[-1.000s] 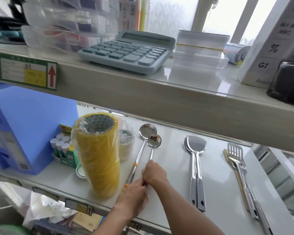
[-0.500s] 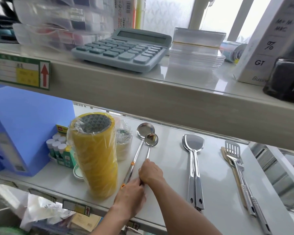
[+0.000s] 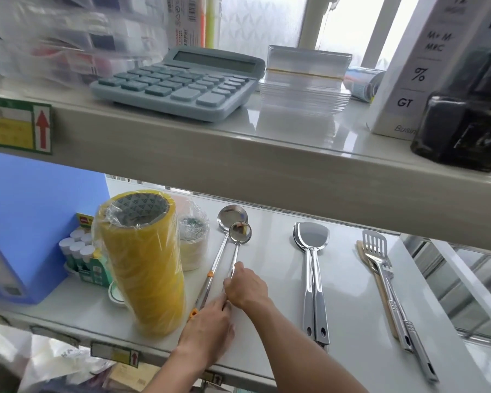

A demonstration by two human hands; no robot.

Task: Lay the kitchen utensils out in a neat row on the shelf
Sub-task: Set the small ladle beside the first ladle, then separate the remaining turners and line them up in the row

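Two steel ladles lie side by side on the lower shelf (image 3: pixel 272 282): a large ladle (image 3: pixel 232 216) with orange handle marks and a small ladle (image 3: pixel 240 233) whose bowl overlaps it. My right hand (image 3: pixel 245 285) pinches the small ladle's handle midway. My left hand (image 3: pixel 207 327) rests closed over the lower handle ends, beside the large ladle's orange tip. To the right lie two stacked steel spatulas (image 3: pixel 312 239). Further right, a slotted turner (image 3: pixel 376 246) lies over a wooden spatula (image 3: pixel 361 251).
A tall yellow tape stack (image 3: pixel 142 268) stands just left of the ladles, with a wrapped roll (image 3: pixel 194 239) behind it, glue sticks (image 3: pixel 77 248) and a blue box (image 3: pixel 26 222). The upper shelf overhangs, carrying a calculator (image 3: pixel 176 80) and boxes.
Both hands stay on the ladle handles. The small ladle's bowl has edged slightly left towards the large ladle. The view has drifted a little.
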